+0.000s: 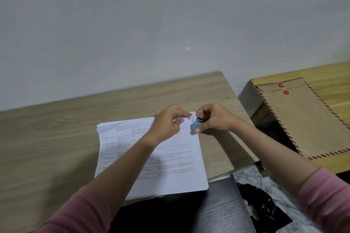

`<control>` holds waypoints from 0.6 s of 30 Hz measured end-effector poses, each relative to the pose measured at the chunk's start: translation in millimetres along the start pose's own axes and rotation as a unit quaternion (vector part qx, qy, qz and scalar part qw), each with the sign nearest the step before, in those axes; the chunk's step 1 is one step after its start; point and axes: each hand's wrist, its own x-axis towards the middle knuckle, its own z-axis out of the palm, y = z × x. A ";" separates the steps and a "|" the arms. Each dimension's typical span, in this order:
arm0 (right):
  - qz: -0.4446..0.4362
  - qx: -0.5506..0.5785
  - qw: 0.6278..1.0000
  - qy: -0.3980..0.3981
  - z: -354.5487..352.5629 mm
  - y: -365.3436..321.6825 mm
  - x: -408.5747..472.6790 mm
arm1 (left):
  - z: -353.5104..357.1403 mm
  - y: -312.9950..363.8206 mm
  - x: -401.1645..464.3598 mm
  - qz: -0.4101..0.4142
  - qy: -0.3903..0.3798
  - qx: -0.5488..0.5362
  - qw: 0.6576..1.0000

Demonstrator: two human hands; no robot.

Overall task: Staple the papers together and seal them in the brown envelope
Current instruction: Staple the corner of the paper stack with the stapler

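A stack of white printed papers lies on the light wooden desk, hanging slightly over its front edge. My left hand pinches the stack's far right corner. My right hand grips a small blue stapler right at that corner's edge. The brown envelope, with a red-and-blue striped border and two red string buttons, lies flat on a second, yellower table to the right, apart from both hands.
A gap separates the desk from the yellow table. A dark chair seat or panel sits below the desk's front edge. A black crumpled bag lies on the marbled floor. A plain grey wall stands behind.
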 end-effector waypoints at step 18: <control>0.021 0.002 1.000 -0.018 -2.6 -6.8 1.7 | 1.9 7.4 3.7 0.015 -0.026 0.050 0.998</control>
